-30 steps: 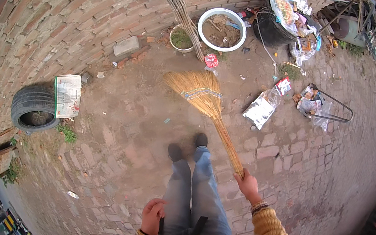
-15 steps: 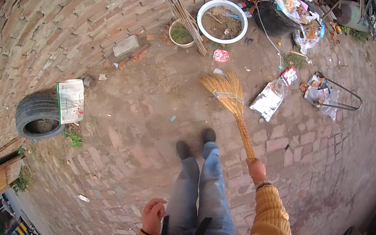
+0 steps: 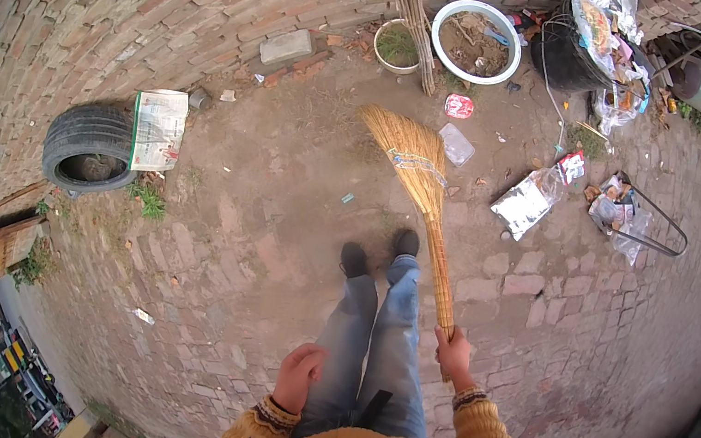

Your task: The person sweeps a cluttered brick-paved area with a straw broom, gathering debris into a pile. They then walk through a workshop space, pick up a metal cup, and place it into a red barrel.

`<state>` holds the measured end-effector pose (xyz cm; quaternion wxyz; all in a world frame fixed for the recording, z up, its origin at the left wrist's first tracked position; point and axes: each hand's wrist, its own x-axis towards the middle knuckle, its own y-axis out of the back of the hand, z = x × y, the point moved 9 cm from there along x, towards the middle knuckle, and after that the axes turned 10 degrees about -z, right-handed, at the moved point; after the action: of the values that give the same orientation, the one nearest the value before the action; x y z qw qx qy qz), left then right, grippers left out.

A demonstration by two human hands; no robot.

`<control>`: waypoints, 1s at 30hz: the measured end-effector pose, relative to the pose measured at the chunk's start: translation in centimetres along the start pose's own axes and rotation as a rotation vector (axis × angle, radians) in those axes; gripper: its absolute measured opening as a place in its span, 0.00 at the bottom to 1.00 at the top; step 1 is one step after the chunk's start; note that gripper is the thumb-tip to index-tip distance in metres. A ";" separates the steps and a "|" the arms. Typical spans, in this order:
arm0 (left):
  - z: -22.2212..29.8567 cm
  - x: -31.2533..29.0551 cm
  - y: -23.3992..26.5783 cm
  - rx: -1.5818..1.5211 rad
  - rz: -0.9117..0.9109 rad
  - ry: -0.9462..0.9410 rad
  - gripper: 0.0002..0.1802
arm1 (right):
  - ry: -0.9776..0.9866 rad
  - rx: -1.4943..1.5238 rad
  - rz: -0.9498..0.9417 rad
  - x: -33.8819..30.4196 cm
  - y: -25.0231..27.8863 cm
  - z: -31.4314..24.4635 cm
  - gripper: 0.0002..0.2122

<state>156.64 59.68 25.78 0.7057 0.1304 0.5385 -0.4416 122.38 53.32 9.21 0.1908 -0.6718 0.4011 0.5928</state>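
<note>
My right hand (image 3: 455,355) is wrapped round the handle end of a straw broom (image 3: 433,210). The broom reaches up and to the left, its bristles fanned over the dirt ahead of my feet. A clear plastic container (image 3: 455,145) lies just right of the bristles, and a small red-and-white piece of litter (image 3: 458,106) lies farther off. My left hand (image 3: 299,377) hangs in front of my left thigh, fingers loosely curled in, with nothing visible in it.
A tire (image 3: 91,145) with a printed sack (image 3: 159,129) against it stands left by the brick wall. Beyond are a white-rimmed tub (image 3: 438,49), a planter (image 3: 381,51), bundled sticks (image 3: 412,5) and an overfull black bin (image 3: 555,58). Silver packaging (image 3: 524,205) and a metal frame (image 3: 662,232) lie right.
The broom has swung left across the ground, and the clear container beside its bristles now shows fully. My right hand has come closer to my body. The whole view has shifted a little.
</note>
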 end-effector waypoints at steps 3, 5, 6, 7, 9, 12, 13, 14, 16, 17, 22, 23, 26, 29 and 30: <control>0.3 -0.4 0.6 -0.001 0.026 -0.011 0.08 | 0.038 -0.055 -0.009 6.6 -3.1 -2.1 0.23; 0.2 -1.0 1.4 0.008 0.074 -0.002 0.08 | 0.024 -0.159 0.095 9.0 -2.2 -1.2 0.22; 0.2 -1.2 1.7 0.002 0.080 -0.002 0.08 | -0.052 -0.216 0.155 10.0 -0.8 -0.4 0.22; 0.3 -1.4 2.0 -0.003 0.082 -0.009 0.08 | -0.051 -0.118 0.113 10.5 0.4 0.6 0.22; 0.4 -1.6 2.6 -0.005 0.095 -0.016 0.08 | -0.131 -0.132 0.188 9.3 4.8 3.1 0.23; 0.2 -1.5 3.2 -0.047 0.133 -0.024 0.09 | -0.036 -0.242 0.273 6.5 9.7 3.4 0.22; 0.3 -1.3 3.1 -0.035 0.121 -0.040 0.08 | -0.073 -0.251 0.304 5.3 10.8 3.9 0.22; 0.2 -1.0 2.8 -0.027 0.104 -0.054 0.08 | -0.005 -0.189 0.307 4.1 11.1 3.9 0.21; 0.2 -0.5 1.9 -0.019 0.033 -0.096 0.08 | 0.024 -0.053 0.319 1.7 11.8 4.6 0.18; -0.1 -0.4 1.6 -0.037 0.017 -0.089 0.08 | 0.012 0.039 0.322 0.4 11.7 5.4 0.17; -1.3 0.1 1.0 -0.051 -0.044 -0.007 0.09 | 0.049 0.195 0.296 -5.4 9.7 8.3 0.13; -1.1 0.2 1.0 -0.024 -0.057 -0.019 0.09 | 0.051 0.224 0.279 -6.1 8.9 8.7 0.13; -0.8 0.4 1.6 0.022 -0.058 -0.057 0.09 | 0.040 0.323 0.179 -7.2 5.5 9.1 0.12; 0.3 -0.1 2.5 0.184 -0.036 -0.151 0.10 | 0.014 0.333 0.080 -7.7 1.9 9.1 0.12; 0.9 -0.4 2.6 0.330 -0.013 -0.205 0.09 | 0.006 0.289 0.089 -7.9 1.3 9.2 0.12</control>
<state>159.21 60.75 25.75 0.7233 0.1950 0.3848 -0.5392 115.67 61.76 14.94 0.2577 -0.6206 0.5124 0.5347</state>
